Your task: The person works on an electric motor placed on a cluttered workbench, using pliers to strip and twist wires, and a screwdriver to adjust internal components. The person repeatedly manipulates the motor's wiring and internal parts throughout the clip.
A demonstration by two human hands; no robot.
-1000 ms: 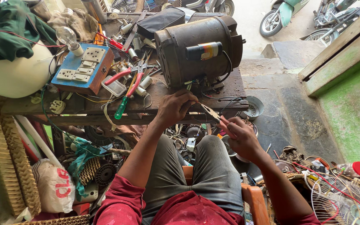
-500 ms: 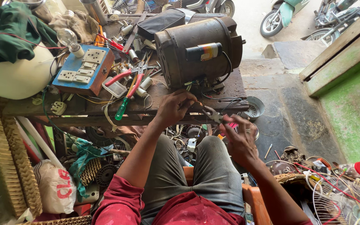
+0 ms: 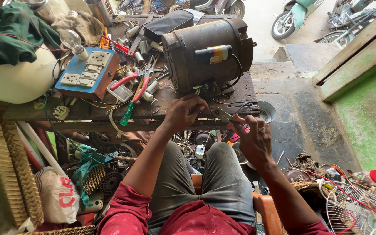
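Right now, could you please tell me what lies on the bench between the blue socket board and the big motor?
In the head view, red-handled pliers and a green-handled screwdriver lie between the blue socket board and the motor, among small loose parts.

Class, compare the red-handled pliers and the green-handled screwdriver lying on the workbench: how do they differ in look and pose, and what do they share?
The pliers have two red handles spread apart; the screwdriver has one straight green handle. The pliers lie farther back, beside the blue socket board; the screwdriver lies nearer the bench's front edge, its handle end pointing toward the person. Both lie loose on the wooden bench, untouched by the left hand or the right hand.
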